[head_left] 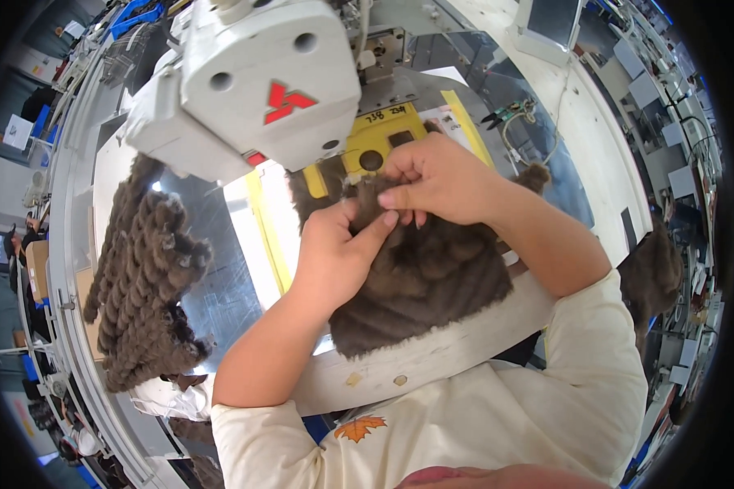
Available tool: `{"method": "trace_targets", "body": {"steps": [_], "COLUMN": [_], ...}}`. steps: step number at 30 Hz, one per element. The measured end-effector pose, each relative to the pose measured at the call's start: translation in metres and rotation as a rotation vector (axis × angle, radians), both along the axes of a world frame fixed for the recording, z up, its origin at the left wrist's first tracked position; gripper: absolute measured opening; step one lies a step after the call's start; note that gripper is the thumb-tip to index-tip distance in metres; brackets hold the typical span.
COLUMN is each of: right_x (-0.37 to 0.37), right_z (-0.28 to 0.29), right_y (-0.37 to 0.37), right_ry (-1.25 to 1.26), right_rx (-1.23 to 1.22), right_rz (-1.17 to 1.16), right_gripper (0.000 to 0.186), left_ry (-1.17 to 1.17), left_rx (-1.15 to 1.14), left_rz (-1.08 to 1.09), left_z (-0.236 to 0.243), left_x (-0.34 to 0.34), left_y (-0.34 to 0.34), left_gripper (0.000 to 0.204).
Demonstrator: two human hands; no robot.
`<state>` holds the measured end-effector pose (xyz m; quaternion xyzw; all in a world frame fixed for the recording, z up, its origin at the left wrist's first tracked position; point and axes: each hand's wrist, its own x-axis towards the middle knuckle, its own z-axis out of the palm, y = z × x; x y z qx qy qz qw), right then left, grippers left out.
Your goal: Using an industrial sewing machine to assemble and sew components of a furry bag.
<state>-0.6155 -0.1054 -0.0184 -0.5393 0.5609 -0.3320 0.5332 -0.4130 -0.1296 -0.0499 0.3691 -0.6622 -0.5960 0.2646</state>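
Observation:
A dark brown fur piece (432, 281) with ribbed pile lies in front of me, its near edge on the pale table edge. My left hand (338, 244) pinches the far part of the fur between thumb and fingers. Close beside it, my right hand (436, 181) has its fingers curled and pressed on the same fur, the two thumbs almost touching. Just beyond my hands is a yellow template plate (383, 130) with cut-out openings, dark fur showing through some of them. What lies under my fingers is partly hidden.
A white sewing machine head (269, 73) overhangs the work at the upper left. More brown fur (151, 277) is heaped at the left. Small thread snips (510, 112) lie at the far right near a loose cord. A box-shaped screen unit (550, 28) stands at the back right.

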Motion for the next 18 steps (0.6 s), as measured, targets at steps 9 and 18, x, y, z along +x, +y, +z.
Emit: {"method": "trace_targets", "body": {"steps": [9, 18], "right_x": [0.027, 0.024], "right_z": [-0.031, -0.05], "right_y": [-0.077, -0.087], "right_ry": [0.384, 0.614], "right_rx": [-0.215, -0.439], "right_rz": [0.087, 0.05], "right_gripper": [0.028, 0.047], "left_ry": [-0.428, -0.72], "left_rx": [-0.413, -0.927], "left_rz": [0.126, -0.084], "left_z": [-0.004, 0.003], "left_x": [0.015, 0.026], "left_y": [-0.028, -0.02], "left_gripper": [0.024, 0.048]}}
